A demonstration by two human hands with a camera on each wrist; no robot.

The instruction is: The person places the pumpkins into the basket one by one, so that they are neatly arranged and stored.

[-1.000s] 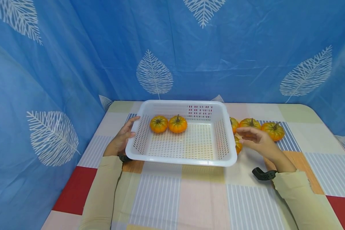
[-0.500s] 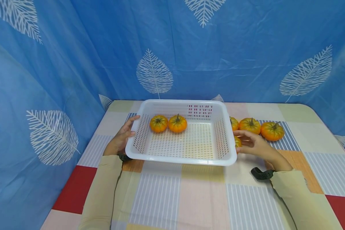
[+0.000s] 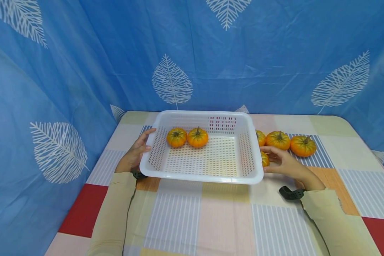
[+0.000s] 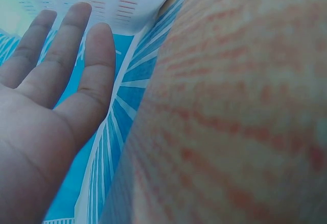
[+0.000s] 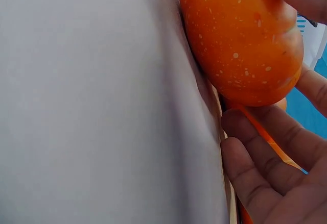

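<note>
A white plastic basket [image 3: 195, 179] with slotted walls stands on the table, two small orange pumpkins [image 3: 197, 138] side by side in it. My left hand [image 3: 133, 153] is at its left side, fingertips right at the wall. In the left wrist view the fingers [image 4: 99, 55] are extended against the basket [image 4: 115, 9]. Just outside the basket's right wall, my right hand [image 3: 286, 164] has thumb and fingers round a small pumpkin [image 3: 265, 159], partly hidden by the rim and the hand. The right wrist view shows this speckled orange pumpkin [image 5: 245, 45] close up, low over the cloth.
Behind the right hand sit three more pumpkins: one [image 3: 260, 138] partly hidden by the basket, one [image 3: 278, 140] in the middle and one [image 3: 303, 146] farthest right. A checked cloth [image 3: 224, 220] covers the table. Blue leaf-patterned curtains [image 3: 243, 71] hang behind and at the left.
My right hand has moved slightly down and left and closed its thumb and fingers round the pumpkin beside the basket. The left hand and the basket have stayed put.
</note>
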